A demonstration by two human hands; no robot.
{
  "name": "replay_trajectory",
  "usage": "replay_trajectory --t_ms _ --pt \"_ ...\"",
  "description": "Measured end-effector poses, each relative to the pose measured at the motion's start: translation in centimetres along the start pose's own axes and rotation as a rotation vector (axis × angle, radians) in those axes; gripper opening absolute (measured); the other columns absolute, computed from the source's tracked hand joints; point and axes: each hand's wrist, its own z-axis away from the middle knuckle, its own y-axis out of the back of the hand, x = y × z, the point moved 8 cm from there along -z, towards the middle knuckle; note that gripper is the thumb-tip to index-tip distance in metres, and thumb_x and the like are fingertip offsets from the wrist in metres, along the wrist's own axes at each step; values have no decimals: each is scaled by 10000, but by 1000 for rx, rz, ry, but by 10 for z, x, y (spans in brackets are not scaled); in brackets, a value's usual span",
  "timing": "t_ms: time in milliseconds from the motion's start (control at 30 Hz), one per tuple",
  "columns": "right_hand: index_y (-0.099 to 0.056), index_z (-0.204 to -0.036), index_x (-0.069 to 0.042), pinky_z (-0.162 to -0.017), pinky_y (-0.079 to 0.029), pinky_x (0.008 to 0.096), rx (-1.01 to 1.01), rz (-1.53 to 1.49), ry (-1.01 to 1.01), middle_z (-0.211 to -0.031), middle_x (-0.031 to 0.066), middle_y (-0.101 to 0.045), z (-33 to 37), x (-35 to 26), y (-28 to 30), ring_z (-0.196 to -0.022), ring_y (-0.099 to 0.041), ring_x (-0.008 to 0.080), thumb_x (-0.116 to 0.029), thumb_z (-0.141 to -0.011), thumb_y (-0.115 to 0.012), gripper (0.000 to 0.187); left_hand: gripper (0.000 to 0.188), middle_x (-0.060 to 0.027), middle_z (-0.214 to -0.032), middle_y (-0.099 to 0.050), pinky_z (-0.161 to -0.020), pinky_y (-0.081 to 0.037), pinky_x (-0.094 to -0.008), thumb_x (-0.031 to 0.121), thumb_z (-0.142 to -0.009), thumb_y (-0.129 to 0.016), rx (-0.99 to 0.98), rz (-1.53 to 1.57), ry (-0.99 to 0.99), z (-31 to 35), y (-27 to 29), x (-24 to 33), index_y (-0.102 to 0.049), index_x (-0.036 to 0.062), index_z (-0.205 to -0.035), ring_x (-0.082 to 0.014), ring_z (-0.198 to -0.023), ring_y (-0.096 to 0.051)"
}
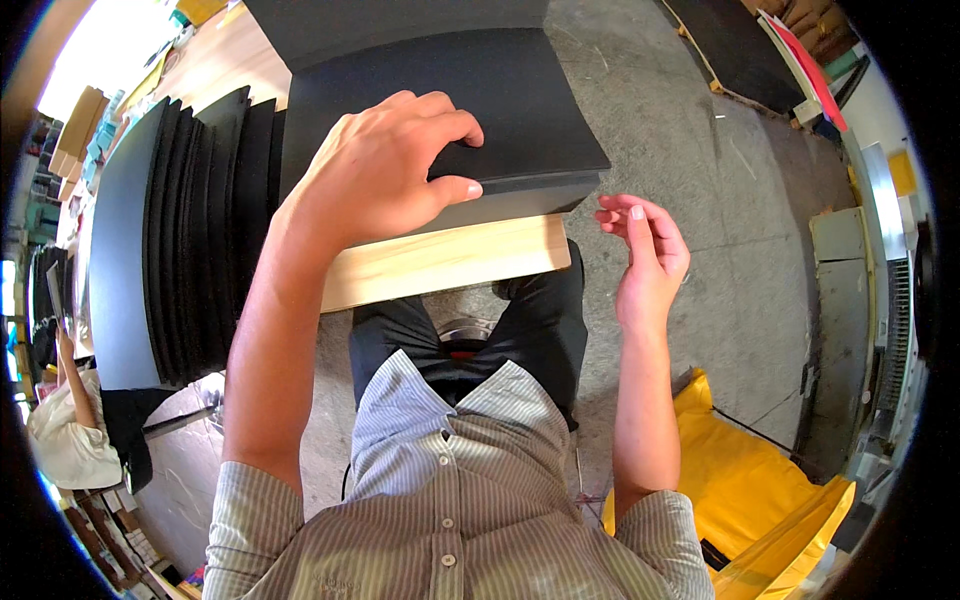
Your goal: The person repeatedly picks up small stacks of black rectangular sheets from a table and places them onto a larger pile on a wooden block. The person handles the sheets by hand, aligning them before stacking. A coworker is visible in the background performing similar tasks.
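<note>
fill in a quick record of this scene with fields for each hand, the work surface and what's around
left hand: over the near part of the black board, thumb and index finger apart; contact unclear
right hand: raised beyond the board's right end, fingers curled, nothing seen in it
work surface: pale wooden edge below the board
left side: row of black sheets, bunched close together
lower right: yellow material
far left: another person in a white top

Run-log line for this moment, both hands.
left hand: over black board, contact unclear | right hand: loosely curled, beside board's right corner, nothing visible in it | black stack: left of board
</note>
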Motion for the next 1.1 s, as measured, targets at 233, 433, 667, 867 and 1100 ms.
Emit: replay_trajectory --t_ms 233,433,667,867,1100 --pt "-621 -1130 71 -881 -546 393 -47 -179 25 -1094 206 -684 -9 -35 -17 -994 -669 267 -224 -1019 -546 324 323 -195 -1066 -679 -903 -490 -390 254 -972 -560 94 197 -40 -6 10 -18 -619 4 -1168 -348 -994 -650" --pt "-206 -1414 158 -1132 -329 625 -366 -993 -699 -1442 349 -326 -24 -27 -102 -1348 -375 500 -548 -944 -567 923 315 -150 -1042 -684 -906 -472 -334 254 -974 -585 -63 393 90 -12 10 -31 -613 9 -1170 -243 -979 -643" --pt "-383 -1424 65 -1140 -260 661 -443 -1169 -663 -1503 274 -377 -45 -19 -121 -1403 -335 461 -384 -995 -485 629 375 -124 -1139 -677 -808 -511 -353 258 -871 -694 -7 224 19 -8 5 -24 -639 83 -1199 -266 -974 -655" --pt "-424 -1442 13 -1133 -269 662 -508 -1304 -677 -1485 266 -424 -40 -16 -123 -1385 -370 475 -370 -996 -498 593 444 -104 -1161 -678 -833 -537 -347 239 -811 -762 -19 171 -2 -5 9 -22 -648 93 -1215 -245 -1010 -663" --pt "-512 -1377 -21 -1104 -311 682 -493 -1245 -689 -1433 222 -507 -47 -15 -125 -1369 -412 438 -439 -1012 -485 556 501 -83 -1162 -684 -898 -544 -372 204 -775 -826 -172 285 163 -9 5 -32 -646 85 -1227 -208 -1050 -661"
